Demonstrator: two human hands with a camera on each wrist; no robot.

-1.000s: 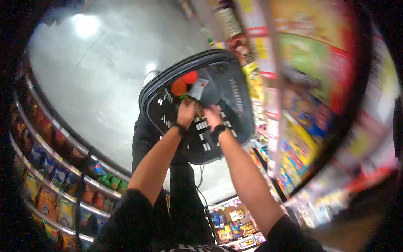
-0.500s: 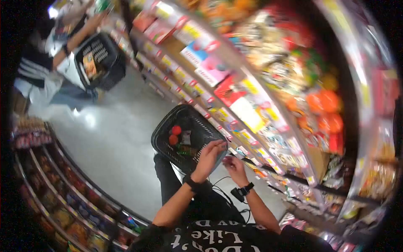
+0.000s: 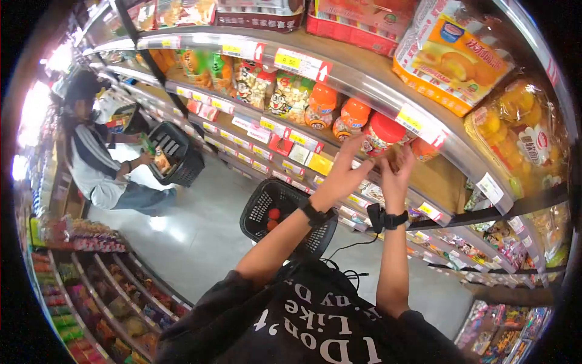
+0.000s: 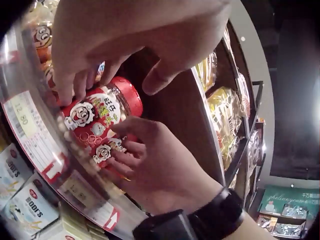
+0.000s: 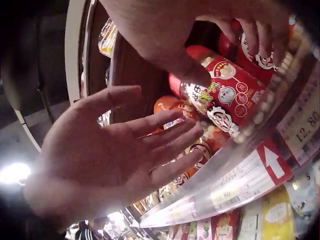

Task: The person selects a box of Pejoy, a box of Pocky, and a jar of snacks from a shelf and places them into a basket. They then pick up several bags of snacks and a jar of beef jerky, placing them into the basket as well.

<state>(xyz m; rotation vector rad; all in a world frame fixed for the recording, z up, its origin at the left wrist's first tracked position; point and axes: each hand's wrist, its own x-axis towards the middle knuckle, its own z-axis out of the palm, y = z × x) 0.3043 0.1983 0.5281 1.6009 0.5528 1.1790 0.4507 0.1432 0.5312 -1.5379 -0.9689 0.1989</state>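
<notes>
A clear jar [image 3: 383, 134] with a red lid and a red cartoon label tilts on the shelf, small pale round pieces inside. My left hand [image 3: 344, 177] reaches in from its left. In the right wrist view that left hand [image 5: 125, 145] has its palm showing, fingers extended beside the jar. My right hand [image 3: 397, 173] is at the jar's right side. In the left wrist view the right hand [image 4: 155, 160] has loosely bent fingers over the label. Orange-lidded jars [image 3: 353, 115] stand to the left.
A black basket [image 3: 315, 238] with two red-orange round lids inside is below, beside the shelving. The shelf's price rail [image 3: 439, 132] runs in front of the jars. To the left, another person [image 3: 100, 151] is beside a second black basket [image 3: 188, 167].
Both hands have come up from in and around the basket to the jar on the shelf. The head view has swung to the shelving, and the basket appears smaller and lower.
</notes>
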